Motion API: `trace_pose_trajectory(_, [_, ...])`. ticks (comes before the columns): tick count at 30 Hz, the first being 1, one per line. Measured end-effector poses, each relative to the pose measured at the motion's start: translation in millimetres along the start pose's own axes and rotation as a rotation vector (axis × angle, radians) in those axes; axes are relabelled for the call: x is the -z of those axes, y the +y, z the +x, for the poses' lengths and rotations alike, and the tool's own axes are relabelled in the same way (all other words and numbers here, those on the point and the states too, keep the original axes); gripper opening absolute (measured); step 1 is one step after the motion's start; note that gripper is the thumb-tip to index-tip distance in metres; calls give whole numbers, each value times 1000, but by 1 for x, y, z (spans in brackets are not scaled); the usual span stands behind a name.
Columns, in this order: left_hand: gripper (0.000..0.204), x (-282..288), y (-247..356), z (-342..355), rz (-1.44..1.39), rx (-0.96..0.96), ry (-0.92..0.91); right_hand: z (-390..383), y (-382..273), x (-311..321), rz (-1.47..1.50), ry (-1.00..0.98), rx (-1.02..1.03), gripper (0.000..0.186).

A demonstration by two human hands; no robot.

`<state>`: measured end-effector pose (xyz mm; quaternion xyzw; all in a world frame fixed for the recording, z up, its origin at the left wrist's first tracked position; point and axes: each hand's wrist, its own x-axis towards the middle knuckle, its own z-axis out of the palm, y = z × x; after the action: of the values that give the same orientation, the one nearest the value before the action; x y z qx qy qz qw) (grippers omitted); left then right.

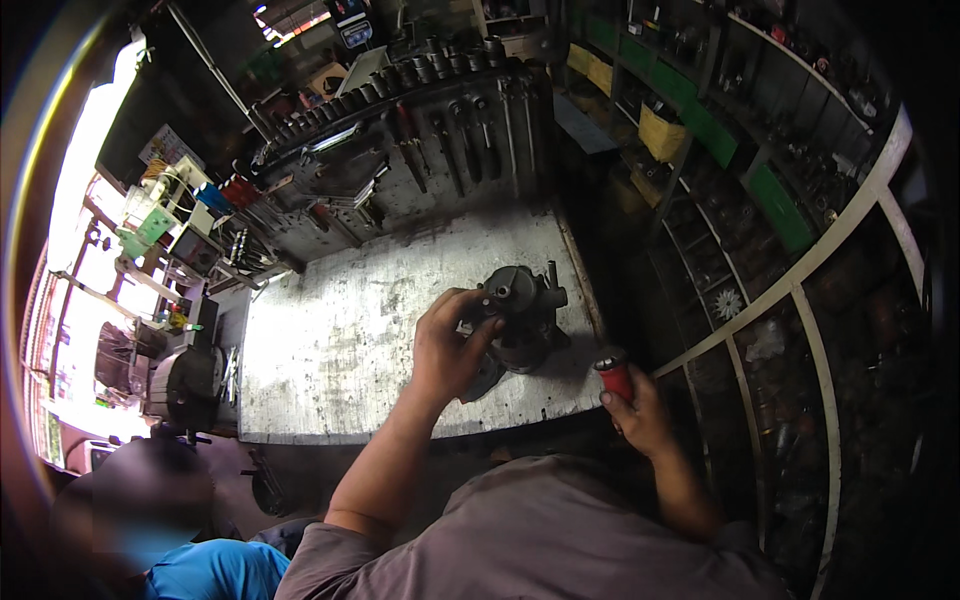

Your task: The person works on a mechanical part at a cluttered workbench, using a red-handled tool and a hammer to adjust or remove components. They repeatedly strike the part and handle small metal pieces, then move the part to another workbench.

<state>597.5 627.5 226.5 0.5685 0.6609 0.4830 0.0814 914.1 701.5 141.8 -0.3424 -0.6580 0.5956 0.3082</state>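
The metal workbench [330, 340] carries a dark engine part [520, 310] near its right edge. Behind it, a tool rack [420, 150] holds wrenches and sockets. The left hand [448, 345] grips the part's left side, fingers curled around it. The right hand [635, 410] is closed around a red-handled tool [614, 375], just off the bench's right front corner.

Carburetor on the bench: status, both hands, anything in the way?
Left hand grips the carburetor, which sits on the bench. Right hand holds a red-handled tool at the bench edge. Nothing between them.
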Motion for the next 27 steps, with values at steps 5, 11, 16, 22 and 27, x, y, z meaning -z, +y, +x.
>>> trace_pose_trajectory(5, [34,7,-5,14,-14,-5,-95,28,-118,-15,-544,-69,363,67])
trace_pose_trajectory(11, [34,8,-13,16,-114,-32,-157,64,-212,-64,-762,50,606,71])
trace_pose_trajectory(16, [34,9,-23,14,-121,-187,-117,77,-222,-90,-1123,-105,262,69])
trace_pose_trajectory(22, [32,6,-29,14,-178,-210,-73,75,-207,-91,-743,159,736,71])
trace_pose_trajectory(27, [34,8,-29,14,-165,-220,-79,75,-207,-86,-1098,-87,227,69])
